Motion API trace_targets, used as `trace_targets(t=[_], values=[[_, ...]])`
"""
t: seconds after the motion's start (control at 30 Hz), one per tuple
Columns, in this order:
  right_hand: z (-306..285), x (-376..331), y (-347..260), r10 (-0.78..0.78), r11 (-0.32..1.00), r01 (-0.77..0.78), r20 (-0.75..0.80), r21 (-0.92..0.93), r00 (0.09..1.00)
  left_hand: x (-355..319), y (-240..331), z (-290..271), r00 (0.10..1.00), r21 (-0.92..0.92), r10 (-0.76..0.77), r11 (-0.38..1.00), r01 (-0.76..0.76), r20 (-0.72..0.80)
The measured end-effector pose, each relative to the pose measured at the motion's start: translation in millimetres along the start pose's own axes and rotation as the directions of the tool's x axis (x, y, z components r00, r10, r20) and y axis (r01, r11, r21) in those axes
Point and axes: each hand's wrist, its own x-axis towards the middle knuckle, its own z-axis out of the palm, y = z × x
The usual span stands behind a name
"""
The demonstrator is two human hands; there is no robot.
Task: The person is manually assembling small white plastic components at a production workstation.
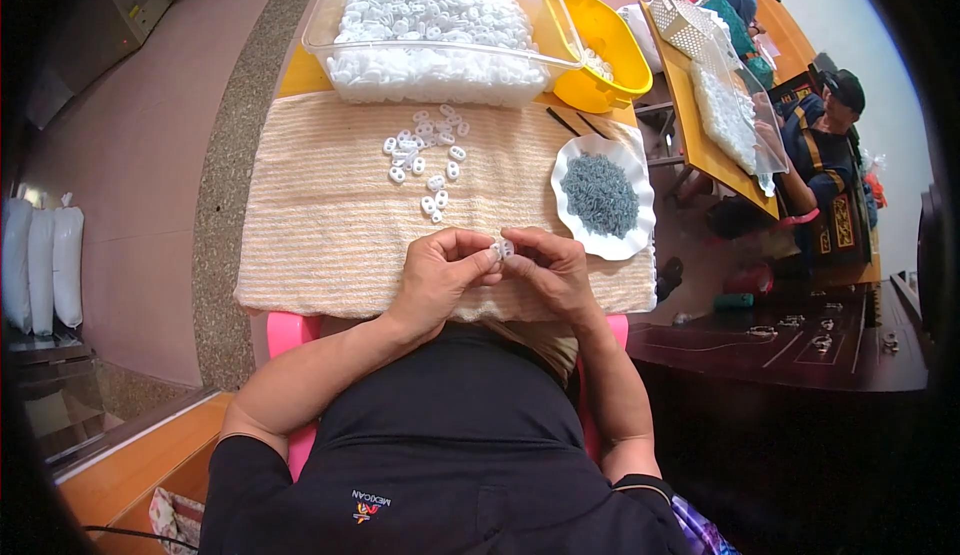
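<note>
Near the front edge of a striped beige towel (320,195), both my hands meet over one small white plastic piece (504,250). My left hand (438,275) pinches it between thumb and forefinger. From the other side, my right hand (556,273) grips the same piece with its fingertips, which partly cover it. Just beyond the hands lie several loose white oval pieces with two holes (419,167), scattered in a small group. To the right, a white wavy-rimmed dish (636,242) holds a heap of tiny grey-blue parts (600,195).
A clear tub (430,50) heaped with white pieces stands at the back, beside a yellow basin (640,80). Two thin black sticks (563,123) lie near the dish. Across the aisle, people (815,140) sit at another table (690,120). White sacks (67,265) stand far left.
</note>
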Motion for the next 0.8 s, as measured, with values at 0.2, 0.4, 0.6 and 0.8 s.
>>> trace_targets(t=[0.2,0.4,0.6,0.8], values=[[-3.0,0.2,6.0,-0.021,1.0,0.022,0.023,-0.011,1.0,-0.8,2.8,3.0,1.0,-0.003,-0.021,1.0,0.021,-0.012],[-1.7,0.5,-1.2,0.005,1.0,-0.006,0.029,0.031,1.0,-0.4,3.9,2.6,0.999,0.006,-0.034,0.999,0.034,-0.005],[-3.4,0.7,-1.6,0.017,1.0,-0.017,0.039,0.008,0.999,-0.9,6.3,3.3,0.998,-0.009,-0.065,0.998,0.064,-0.007],[-2.2,-0.3,-3.3,0.061,0.991,-0.064,0.027,0.117,0.998,-1.1,6.7,3.8,0.996,-0.058,-0.086,0.995,0.087,0.008]])
